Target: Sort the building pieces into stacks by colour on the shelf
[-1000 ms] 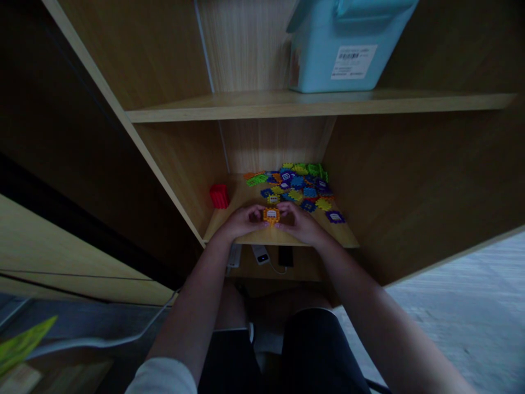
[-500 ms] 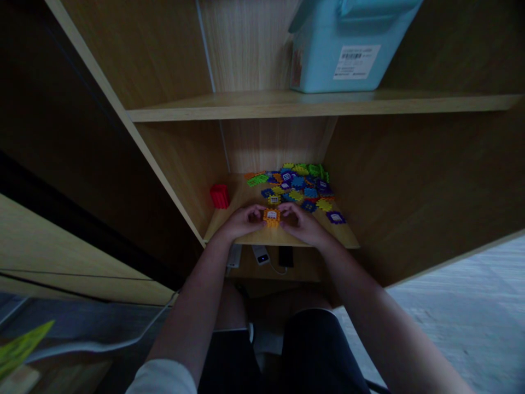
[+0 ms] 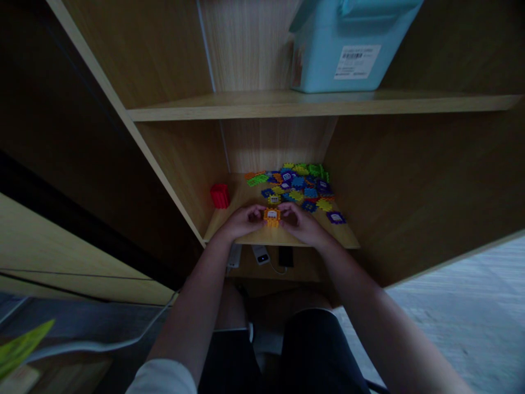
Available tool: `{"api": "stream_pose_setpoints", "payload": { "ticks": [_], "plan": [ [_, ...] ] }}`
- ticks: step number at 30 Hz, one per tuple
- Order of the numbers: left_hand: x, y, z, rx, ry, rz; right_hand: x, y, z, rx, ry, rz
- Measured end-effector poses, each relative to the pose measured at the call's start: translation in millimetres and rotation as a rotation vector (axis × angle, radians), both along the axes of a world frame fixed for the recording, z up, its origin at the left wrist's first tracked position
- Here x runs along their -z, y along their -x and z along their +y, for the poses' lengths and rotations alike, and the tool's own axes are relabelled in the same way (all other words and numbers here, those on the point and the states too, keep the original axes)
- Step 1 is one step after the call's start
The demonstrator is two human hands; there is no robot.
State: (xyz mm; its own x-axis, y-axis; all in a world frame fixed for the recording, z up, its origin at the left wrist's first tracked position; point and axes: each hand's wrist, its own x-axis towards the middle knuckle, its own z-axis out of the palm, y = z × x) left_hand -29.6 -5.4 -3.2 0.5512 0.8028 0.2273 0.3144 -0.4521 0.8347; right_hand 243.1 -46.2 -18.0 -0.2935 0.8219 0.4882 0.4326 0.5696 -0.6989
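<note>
Between my hands is a small orange block cube [image 3: 272, 216] with toothed edges and a pale window pattern on its top. My left hand [image 3: 244, 220] grips it from the left, thumb and fingers curled against its side. From the right, my right hand [image 3: 301, 223] pinches the same cube. Just behind it lies a yellow toothed piece [image 3: 274, 199]. Beyond spreads a heap of interlocking plastic pieces [image 3: 298, 182] in blue, purple, yellow, green and orange. The cube's sides are partly hidden by my fingers.
A red block [image 3: 220, 196] stands against the left wall of the wooden shelf [image 3: 262, 239]. A light-blue bin [image 3: 320, 65] sits on the upper shelf board [image 3: 246, 104]. Below are a white power bank [image 3: 261, 255] with a cable and a dark flat device [image 3: 286, 256].
</note>
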Motion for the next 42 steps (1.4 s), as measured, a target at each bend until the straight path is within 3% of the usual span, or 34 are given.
{"api": "stream_pose_setpoints", "payload": {
  "ticks": [42],
  "plan": [
    [-0.3, 1.7, -1.3, -0.049, 0.007, 0.048, -3.8, 2.9, -3.2, -0.028, 0.014, -0.041]
  ]
}}
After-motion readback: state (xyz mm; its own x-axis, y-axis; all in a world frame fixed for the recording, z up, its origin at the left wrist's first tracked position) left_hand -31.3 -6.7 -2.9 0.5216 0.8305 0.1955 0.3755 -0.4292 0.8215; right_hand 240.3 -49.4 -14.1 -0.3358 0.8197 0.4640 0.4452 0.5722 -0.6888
